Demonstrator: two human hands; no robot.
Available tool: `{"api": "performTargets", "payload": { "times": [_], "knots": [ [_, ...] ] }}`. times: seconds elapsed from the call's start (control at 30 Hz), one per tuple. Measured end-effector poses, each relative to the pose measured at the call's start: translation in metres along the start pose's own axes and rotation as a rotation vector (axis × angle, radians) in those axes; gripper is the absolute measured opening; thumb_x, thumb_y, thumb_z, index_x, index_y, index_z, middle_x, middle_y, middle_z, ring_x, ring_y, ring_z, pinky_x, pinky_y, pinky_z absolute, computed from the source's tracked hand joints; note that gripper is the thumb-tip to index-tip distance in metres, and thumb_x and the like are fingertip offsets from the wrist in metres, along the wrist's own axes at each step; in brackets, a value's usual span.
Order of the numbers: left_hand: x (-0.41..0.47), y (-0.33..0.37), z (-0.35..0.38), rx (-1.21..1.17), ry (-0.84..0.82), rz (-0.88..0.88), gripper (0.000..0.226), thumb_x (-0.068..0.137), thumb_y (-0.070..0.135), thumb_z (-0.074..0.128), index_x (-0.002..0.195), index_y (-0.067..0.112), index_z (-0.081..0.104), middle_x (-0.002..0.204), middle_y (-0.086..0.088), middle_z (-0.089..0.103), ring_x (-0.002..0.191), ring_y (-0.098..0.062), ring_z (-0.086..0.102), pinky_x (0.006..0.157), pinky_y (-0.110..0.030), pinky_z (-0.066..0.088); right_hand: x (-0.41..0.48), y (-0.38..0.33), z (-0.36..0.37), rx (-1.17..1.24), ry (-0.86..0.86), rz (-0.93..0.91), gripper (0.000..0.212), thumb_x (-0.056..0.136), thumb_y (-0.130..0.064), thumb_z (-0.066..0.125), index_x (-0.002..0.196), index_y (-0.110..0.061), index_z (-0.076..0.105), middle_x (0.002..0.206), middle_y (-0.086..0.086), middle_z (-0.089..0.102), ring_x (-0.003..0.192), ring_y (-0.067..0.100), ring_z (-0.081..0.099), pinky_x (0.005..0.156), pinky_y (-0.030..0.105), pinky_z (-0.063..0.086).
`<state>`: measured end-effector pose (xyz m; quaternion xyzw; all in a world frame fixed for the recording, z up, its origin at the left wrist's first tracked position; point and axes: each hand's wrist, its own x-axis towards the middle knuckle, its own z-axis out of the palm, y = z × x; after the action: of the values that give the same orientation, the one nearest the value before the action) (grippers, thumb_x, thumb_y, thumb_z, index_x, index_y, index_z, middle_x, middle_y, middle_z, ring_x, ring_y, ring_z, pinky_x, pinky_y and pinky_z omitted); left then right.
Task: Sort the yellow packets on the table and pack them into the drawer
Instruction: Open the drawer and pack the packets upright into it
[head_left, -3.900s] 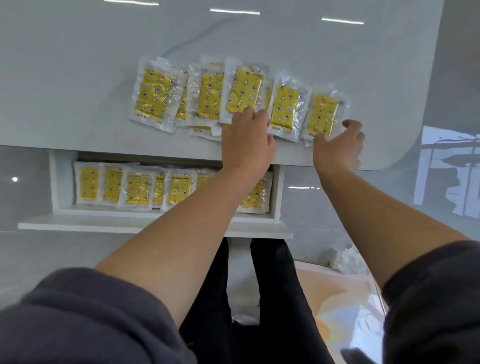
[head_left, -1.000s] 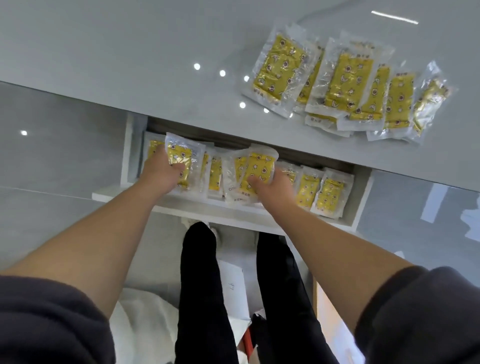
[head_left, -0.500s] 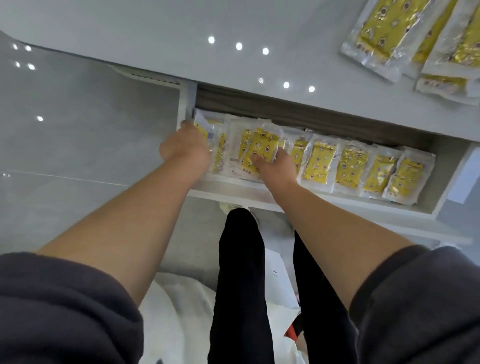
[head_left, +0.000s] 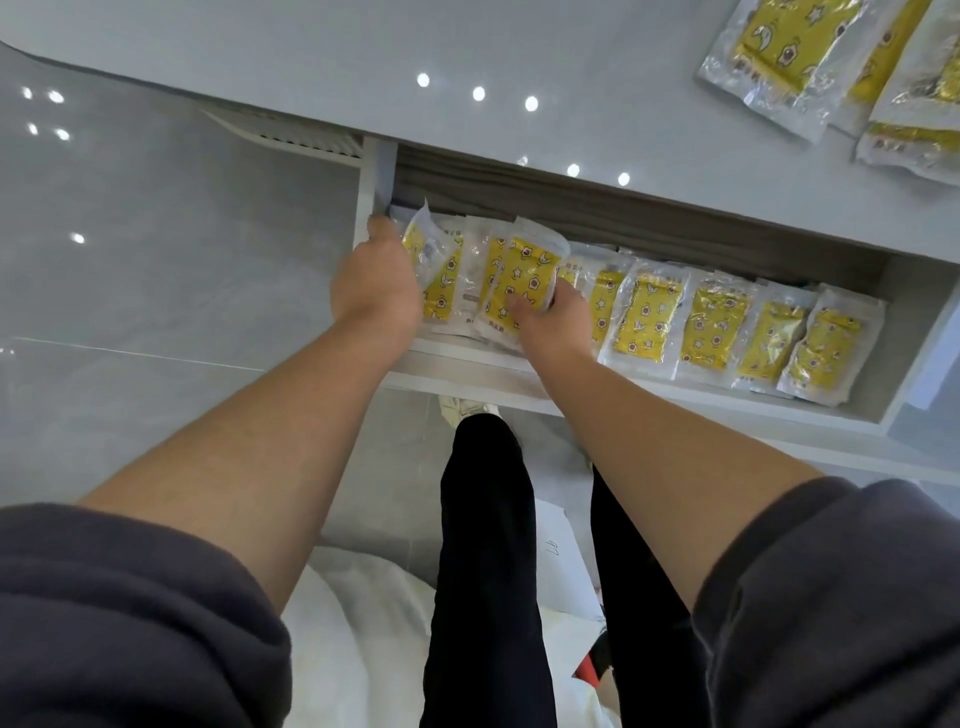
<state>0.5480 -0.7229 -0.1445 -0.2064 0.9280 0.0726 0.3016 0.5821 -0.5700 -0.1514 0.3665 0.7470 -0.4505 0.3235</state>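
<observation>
1. While the left hand (head_left: 376, 283) sits at the left end of the open drawer (head_left: 467, 375), its fingers curl on the end packet (head_left: 420, 240). That packet stands on edge against the hand, close to the drawer's left wall.
2. Right hand (head_left: 553, 317) pinches the raised packet (head_left: 524, 278), thumb on the yellow face and fingers round its right edge. Packet is tilted up, overlapping the ones behind.
3. Between the hands: middle packets (head_left: 447, 283), overlapped, count unclear.
4. Right of the right hand: row of packets (head_left: 719, 325), shingled, reaching nearly to the drawer's right wall.
5. Above the drawer: worktop (head_left: 311, 47), with loose packets (head_left: 769, 47) piled at top right, cut off by the frame edge.
6. Below: black trouser legs (head_left: 488, 519), dark grey sleeves (head_left: 130, 623), white cloth (head_left: 353, 649) on the floor.
</observation>
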Motion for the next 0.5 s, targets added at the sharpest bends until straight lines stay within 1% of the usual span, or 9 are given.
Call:
{"api": "performTargets", "payload": {
  "times": [0.07,0.13,0.2,0.27,0.33,0.37,0.43,0.47,0.5],
  "knots": [
    [-0.001,0.0,0.0,-0.025,0.013,0.007,0.037,0.096,0.006,0.047,0.131,0.007,0.038,0.104,-0.015,0.063,0.091,-0.034,0.06,0.062,-0.037,0.037,0.002,0.003,0.0,-0.05,0.003,0.012,0.01,0.093,-0.025,0.061,0.092,-0.016,0.058,0.084,0.0,0.062,0.074,0.017,0.058,0.059,0.028,0.045],
    [-0.005,0.001,-0.004,-0.108,0.015,-0.01,0.032,0.097,0.013,0.051,0.127,0.008,0.041,0.103,-0.011,0.061,0.092,-0.033,0.059,0.063,-0.037,0.039,0.002,0.005,-0.001,-0.113,0.018,0.037,0.023,0.094,-0.027,0.059,0.076,-0.018,0.046,0.07,-0.005,0.048,0.063,0.013,0.046,0.049,0.025,0.032],
    [-0.01,0.004,-0.007,-0.274,-0.02,-0.054,0.029,0.097,0.02,0.053,0.122,0.008,0.044,0.097,-0.005,0.053,0.091,-0.029,0.056,0.065,-0.035,0.038,0.0,0.006,-0.004,-0.188,0.039,0.042,0.033,0.095,-0.029,0.057,0.071,-0.021,0.037,0.067,-0.006,0.039,0.061,0.013,0.041,0.048,0.025,0.027],
    [-0.015,0.006,-0.005,-0.45,-0.066,-0.099,0.028,0.096,0.023,0.054,0.118,0.007,0.046,0.097,-0.001,0.047,0.089,-0.022,0.05,0.065,-0.032,0.037,-0.003,0.007,-0.009,-0.207,0.06,0.032,0.035,0.094,-0.028,0.058,0.071,-0.026,0.032,0.066,-0.01,0.036,0.063,0.013,0.041,0.051,0.024,0.029],
    [-0.02,0.008,0.001,-0.547,-0.112,-0.113,0.031,0.096,0.025,0.054,0.12,0.006,0.047,0.103,-0.002,0.05,0.092,-0.017,0.049,0.065,-0.026,0.04,-0.006,0.009,-0.021,-0.162,0.064,0.017,0.034,0.093,-0.026,0.06,0.071,-0.027,0.034,0.065,-0.01,0.038,0.059,0.01,0.04,0.051,0.023,0.03],
    [-0.022,0.01,0.005,-0.573,-0.138,-0.113,0.033,0.096,0.026,0.054,0.121,0.006,0.048,0.109,-0.004,0.054,0.096,-0.019,0.052,0.07,-0.028,0.043,-0.007,0.011,-0.028,-0.132,0.068,0.006,0.035,0.092,-0.025,0.061,0.068,-0.026,0.036,0.064,-0.008,0.04,0.056,0.008,0.038,0.049,0.023,0.029],
    [-0.027,0.017,0.012,-0.609,-0.184,-0.107,0.038,0.095,0.029,0.054,0.124,0.005,0.049,0.12,-0.012,0.057,0.107,-0.028,0.056,0.08,-0.034,0.044,-0.009,0.017,-0.046,-0.083,0.085,-0.003,0.032,0.091,-0.024,0.064,0.068,-0.023,0.041,0.063,-0.006,0.042,0.054,0.009,0.037,0.048,0.023,0.03],
    [-0.03,0.023,0.013,-0.626,-0.212,-0.099,0.039,0.095,0.03,0.053,0.124,0.004,0.049,0.123,-0.014,0.056,0.108,-0.03,0.056,0.079,-0.035,0.044,-0.009,0.021,-0.055,-0.071,0.102,0.0,0.029,0.09,-0.024,0.065,0.07,-0.022,0.044,0.063,-0.006,0.043,0.054,0.009,0.038,0.048,0.023,0.031],
    [-0.032,0.029,0.016,-0.644,-0.246,-0.086,0.038,0.095,0.03,0.052,0.123,0.004,0.05,0.122,-0.013,0.056,0.104,-0.028,0.057,0.074,-0.032,0.043,-0.008,0.026,-0.064,-0.067,0.117,0.006,0.025,0.089,-0.024,0.066,0.073,-0.02,0.047,0.065,-0.006,0.044,0.056,0.01,0.039,0.049,0.024,0.032]
  ]
}}
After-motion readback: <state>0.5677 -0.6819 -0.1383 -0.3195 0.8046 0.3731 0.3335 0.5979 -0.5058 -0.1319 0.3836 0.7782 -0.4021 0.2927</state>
